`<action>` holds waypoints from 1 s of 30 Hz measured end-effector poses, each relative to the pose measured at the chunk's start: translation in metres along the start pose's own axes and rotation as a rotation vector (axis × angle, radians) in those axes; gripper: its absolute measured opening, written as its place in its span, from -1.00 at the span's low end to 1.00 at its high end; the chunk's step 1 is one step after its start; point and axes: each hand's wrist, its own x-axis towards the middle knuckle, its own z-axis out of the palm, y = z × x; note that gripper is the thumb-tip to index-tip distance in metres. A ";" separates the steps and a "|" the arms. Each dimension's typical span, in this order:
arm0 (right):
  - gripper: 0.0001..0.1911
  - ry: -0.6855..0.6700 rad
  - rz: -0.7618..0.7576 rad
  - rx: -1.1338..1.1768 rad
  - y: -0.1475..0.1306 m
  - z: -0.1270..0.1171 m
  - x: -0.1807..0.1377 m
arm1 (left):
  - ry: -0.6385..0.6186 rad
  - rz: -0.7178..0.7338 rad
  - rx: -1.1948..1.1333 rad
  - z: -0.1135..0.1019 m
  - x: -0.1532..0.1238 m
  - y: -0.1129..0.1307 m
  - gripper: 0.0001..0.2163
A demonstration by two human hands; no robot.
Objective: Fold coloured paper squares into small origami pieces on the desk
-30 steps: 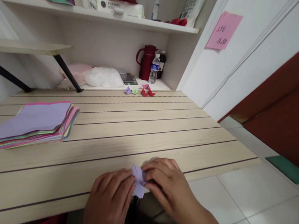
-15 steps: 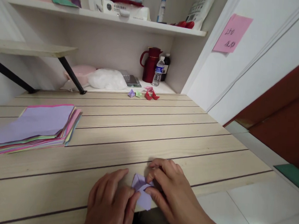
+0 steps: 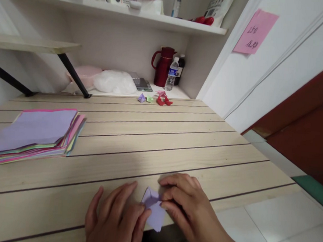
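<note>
A small folded piece of purple paper (image 3: 155,214) lies at the front edge of the table, between my two hands. My left hand (image 3: 117,215) pinches its left side with thumb and index finger, the other fingers spread over the tabletop. At its right edge, my right hand (image 3: 187,204) grips the paper between thumb and curled fingers. One flap of the paper stands up at the top, with a crease showing. Part of each paper edge is hidden under my fingertips.
A stack of coloured paper (image 3: 36,130) lies at the left on the slatted table (image 3: 122,133). Small folded paper pieces (image 3: 160,100) sit at the table's back edge. Behind them stand a red jug (image 3: 164,67), a water bottle (image 3: 171,74) and a dark bottle (image 3: 180,69).
My right thumb has shifted up and slightly right along the paper's edge. More of the purple paper's lower part shows now. My left fingers have spread a little wider.
</note>
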 end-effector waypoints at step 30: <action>-0.89 -0.027 0.099 -0.084 -0.004 0.013 0.005 | 0.020 -0.063 0.215 0.010 0.007 0.013 -0.88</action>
